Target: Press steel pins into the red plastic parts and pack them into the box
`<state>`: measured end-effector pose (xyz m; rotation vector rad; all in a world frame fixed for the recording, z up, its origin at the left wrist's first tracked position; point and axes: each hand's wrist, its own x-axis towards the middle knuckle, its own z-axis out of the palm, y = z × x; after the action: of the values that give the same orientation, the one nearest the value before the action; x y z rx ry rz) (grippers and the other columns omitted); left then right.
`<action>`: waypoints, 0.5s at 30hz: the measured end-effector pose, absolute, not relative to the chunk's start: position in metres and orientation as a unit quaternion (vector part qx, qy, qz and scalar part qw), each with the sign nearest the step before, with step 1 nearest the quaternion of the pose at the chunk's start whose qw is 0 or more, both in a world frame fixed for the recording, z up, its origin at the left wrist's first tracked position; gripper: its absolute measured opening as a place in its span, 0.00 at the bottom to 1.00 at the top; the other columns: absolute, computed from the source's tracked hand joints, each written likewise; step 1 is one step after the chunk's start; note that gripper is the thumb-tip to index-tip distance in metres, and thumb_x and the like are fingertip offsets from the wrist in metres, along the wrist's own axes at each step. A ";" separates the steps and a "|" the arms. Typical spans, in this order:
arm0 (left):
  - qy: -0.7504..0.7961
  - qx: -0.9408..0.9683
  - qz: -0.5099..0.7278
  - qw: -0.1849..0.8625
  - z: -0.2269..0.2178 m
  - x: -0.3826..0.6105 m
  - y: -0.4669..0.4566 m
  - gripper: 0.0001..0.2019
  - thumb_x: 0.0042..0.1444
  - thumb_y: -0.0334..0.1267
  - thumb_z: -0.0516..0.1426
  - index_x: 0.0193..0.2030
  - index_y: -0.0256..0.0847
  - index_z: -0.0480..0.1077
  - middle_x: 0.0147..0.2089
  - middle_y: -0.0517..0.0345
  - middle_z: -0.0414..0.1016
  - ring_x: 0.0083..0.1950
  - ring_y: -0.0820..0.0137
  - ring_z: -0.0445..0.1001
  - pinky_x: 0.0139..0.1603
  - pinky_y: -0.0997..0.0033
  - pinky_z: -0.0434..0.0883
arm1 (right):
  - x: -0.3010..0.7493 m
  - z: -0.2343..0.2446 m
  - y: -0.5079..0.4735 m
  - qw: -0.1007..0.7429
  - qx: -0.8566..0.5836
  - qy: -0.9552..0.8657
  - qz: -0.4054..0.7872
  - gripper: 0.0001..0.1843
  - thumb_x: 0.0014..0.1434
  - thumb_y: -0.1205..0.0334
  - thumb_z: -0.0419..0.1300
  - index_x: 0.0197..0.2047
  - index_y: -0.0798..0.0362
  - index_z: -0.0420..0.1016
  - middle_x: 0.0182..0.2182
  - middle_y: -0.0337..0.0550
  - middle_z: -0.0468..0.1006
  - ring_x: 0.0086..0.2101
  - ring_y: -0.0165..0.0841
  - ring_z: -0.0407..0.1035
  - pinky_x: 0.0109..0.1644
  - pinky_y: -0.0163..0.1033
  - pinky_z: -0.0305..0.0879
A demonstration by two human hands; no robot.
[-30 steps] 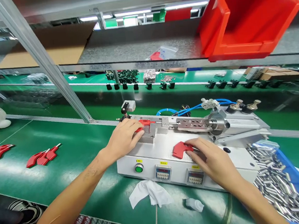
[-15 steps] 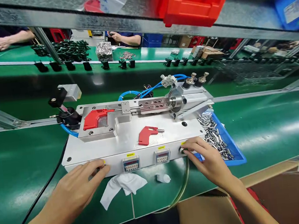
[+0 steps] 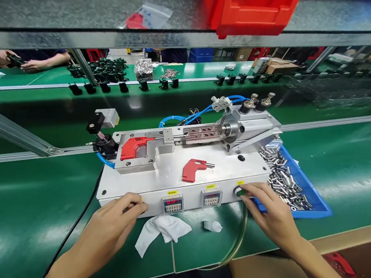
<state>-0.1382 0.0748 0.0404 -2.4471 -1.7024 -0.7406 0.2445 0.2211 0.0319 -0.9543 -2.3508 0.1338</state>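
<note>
The machine (image 3: pixel 156 181) stood on the green bench (image 3: pixel 348 162), its front panel facing the person. The left hand (image 3: pixel 110 220) was at the left end of that panel, fingers bent and tips close against it; the hand hid the spot, so one could not tell whether they gripped anything. The right hand (image 3: pixel 274 209) was at the machine's right front, its thumb and fingers bent at a green button (image 3: pixel 239 192); whether they pinched or pressed it could not be told.

One seated red part (image 3: pixel 130 149) lay in a metal holder (image 3: pixel 122 165) at the machine's left rear, its narrow end pointing right. A loose red part (image 3: pixel 191 171) lay on the middle of the machine's top, near the front edge, with metal pins toward the right.

On the machine's front, the left counter (image 3: pixel 173 204) showed lit red digits, while the right counter (image 3: pixel 211 198) looked dark. In front of the machine lay a white cloth (image 3: pixel 168 228) and, to its right, a small white bottle (image 3: pixel 212 226). Beside the machine's right end was a blue tray (image 3: pixel 321 209) of metal tubes (image 3: pixel 284 182).
</note>
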 end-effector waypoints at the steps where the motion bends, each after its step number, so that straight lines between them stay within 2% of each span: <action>1: -0.550 -0.794 -0.258 0.019 0.042 -0.137 0.074 0.16 0.73 0.27 0.46 0.50 0.43 0.74 0.47 0.54 0.78 0.38 0.69 0.79 0.37 0.74 0.73 | 0.249 0.028 0.216 0.299 -0.356 -0.884 0.041 0.18 0.73 0.63 0.56 0.62 0.46 0.74 0.45 0.50 0.81 0.42 0.42 0.80 0.46 0.45 0.80; 3: -0.541 -0.788 -0.294 -0.007 0.048 -0.131 0.074 0.13 0.73 0.28 0.49 0.52 0.41 0.74 0.46 0.53 0.79 0.42 0.68 0.80 0.42 0.73 0.74 | 0.260 0.017 0.203 0.313 -0.357 -0.880 0.019 0.22 0.72 0.63 0.56 0.68 0.45 0.70 0.48 0.51 0.81 0.45 0.44 0.80 0.50 0.47 0.80; 5: -0.529 -0.786 -0.319 -0.023 0.056 -0.120 0.079 0.11 0.74 0.29 0.51 0.53 0.41 0.73 0.45 0.53 0.79 0.43 0.67 0.79 0.45 0.71 0.75 | 0.273 0.004 0.189 0.325 -0.369 -0.871 0.007 0.23 0.72 0.62 0.56 0.68 0.45 0.68 0.50 0.51 0.80 0.46 0.45 0.80 0.54 0.49 0.79; 8: -0.517 -0.795 -0.316 -0.026 0.071 -0.098 0.102 0.10 0.74 0.31 0.51 0.56 0.41 0.71 0.51 0.48 0.78 0.49 0.63 0.78 0.49 0.65 0.77 | 0.289 -0.012 0.175 0.321 -0.382 -0.867 0.019 0.19 0.73 0.61 0.55 0.65 0.45 0.70 0.50 0.52 0.80 0.45 0.45 0.80 0.53 0.49 0.80; 12: -0.505 -0.814 -0.281 -0.061 0.084 -0.077 0.153 0.12 0.72 0.31 0.51 0.59 0.40 0.67 0.67 0.40 0.69 0.66 0.54 0.72 0.64 0.51 0.75 | 0.294 -0.025 0.177 0.310 -0.358 -0.879 0.055 0.12 0.74 0.58 0.54 0.57 0.44 0.74 0.45 0.48 0.82 0.41 0.43 0.82 0.46 0.45 0.82; 15: -0.476 -0.835 -0.251 -0.112 0.089 -0.074 0.180 0.13 0.70 0.29 0.50 0.59 0.40 0.66 0.68 0.42 0.68 0.72 0.55 0.67 0.70 0.51 0.71 | 0.295 -0.034 0.186 0.300 -0.338 -0.888 0.081 0.11 0.73 0.55 0.55 0.52 0.44 0.77 0.41 0.46 0.84 0.39 0.43 0.82 0.44 0.44 0.83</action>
<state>-0.0737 0.1801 0.0888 -2.8303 -1.6136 -0.8496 0.2951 0.1864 -0.0344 -0.8962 -2.3580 0.2159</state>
